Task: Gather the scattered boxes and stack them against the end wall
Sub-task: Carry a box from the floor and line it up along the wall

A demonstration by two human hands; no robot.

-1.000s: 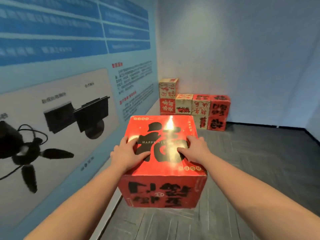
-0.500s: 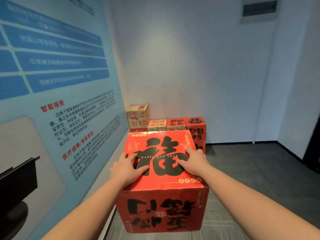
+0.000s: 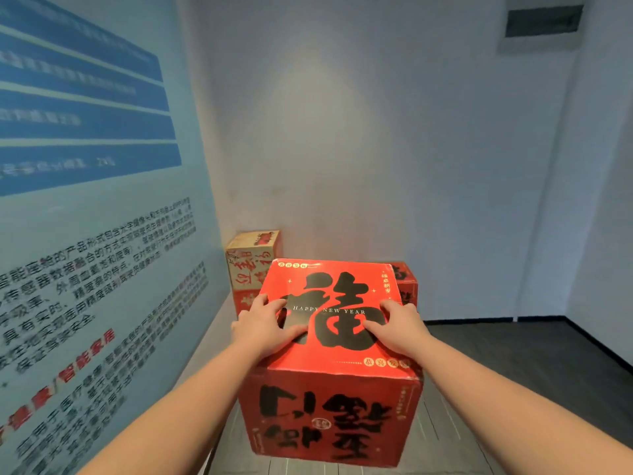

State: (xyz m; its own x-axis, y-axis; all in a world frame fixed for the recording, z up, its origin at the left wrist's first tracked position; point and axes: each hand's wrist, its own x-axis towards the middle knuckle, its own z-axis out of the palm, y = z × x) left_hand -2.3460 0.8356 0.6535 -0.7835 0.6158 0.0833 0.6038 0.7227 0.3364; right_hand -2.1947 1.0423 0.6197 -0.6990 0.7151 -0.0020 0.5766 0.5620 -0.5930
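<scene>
Both hands hold a big red cardboard box [image 3: 334, 358] printed with black calligraphy, low in the middle of the frame. On its top panel the left hand [image 3: 263, 325] lies flat with fingers spread near the left edge, and the right hand [image 3: 399, 325] lies the same way near the right edge; whether any fingers hook over the sides I cannot tell. Across the large black character on top runs "HAPPY NEW YEAR" in thin pale letters; small gold characters in the corners are too fine to read. On the near face the black characters appear upside down.

Beyond the box, against the pale end wall [image 3: 376, 149], stands a beige carton with red script [image 3: 251, 260], atop a red one. At the right, a red box with black print [image 3: 406, 284] peeks out. The carried box hides the rest of the stack.

A blue wall poster [image 3: 96, 200] fills the left of the frame, its Chinese text blurred. A dark vent [image 3: 543, 21] sits upper right. Dark plank flooring [image 3: 513, 354] runs along the lower right.
</scene>
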